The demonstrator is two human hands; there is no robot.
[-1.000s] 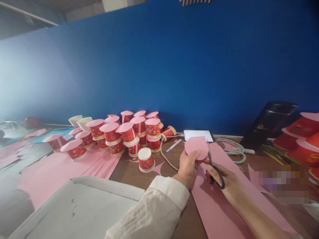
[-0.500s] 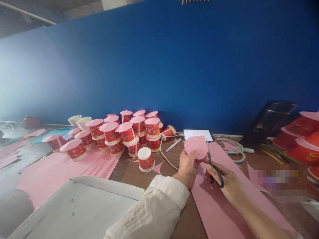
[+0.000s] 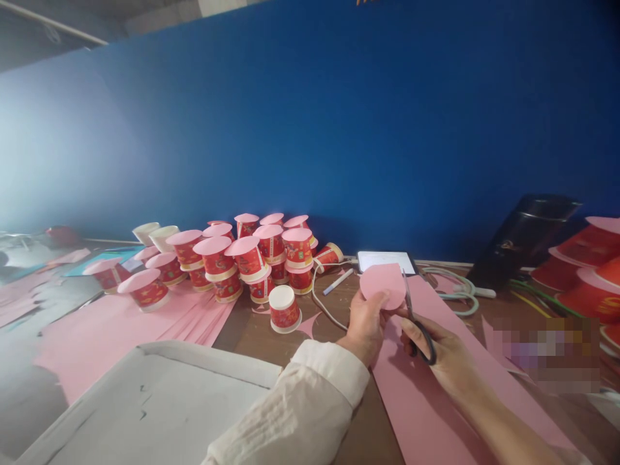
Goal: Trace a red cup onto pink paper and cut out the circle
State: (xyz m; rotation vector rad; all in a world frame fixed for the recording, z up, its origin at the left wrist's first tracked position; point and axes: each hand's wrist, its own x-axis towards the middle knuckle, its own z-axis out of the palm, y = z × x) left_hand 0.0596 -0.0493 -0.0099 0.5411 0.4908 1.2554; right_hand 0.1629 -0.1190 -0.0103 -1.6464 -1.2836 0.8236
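Between the thumb and fingers of my left hand [image 3: 367, 321] is a roundish piece of pink paper [image 3: 382, 286], held upright. My right hand [image 3: 438, 349] grips black-handled scissors [image 3: 429, 345], whose blades stand at the right edge of the paper. Both hands are above a long pink paper sheet [image 3: 411, 400] lying on the brown table. Left of my hands, a red paper cup [image 3: 284, 311] stands upside down with its white base up. Beyond it, several red cups [image 3: 249, 263] topped with pink paper discs are grouped and partly stacked.
A white tray or box lid [image 3: 159, 400] lies at the front left, by layered pink sheets [image 3: 111, 342]. Behind my hands are a lit phone [image 3: 386, 261], a marker [image 3: 338, 282] and a white cable [image 3: 322, 303]. A black bottle [image 3: 523, 239] leans near the blue partition [image 3: 339, 129].
The hands, paper and scissors hold nearly the same place. The paper's upper right edge looks slightly rounder beside the blades, and the whole view has shifted a little.
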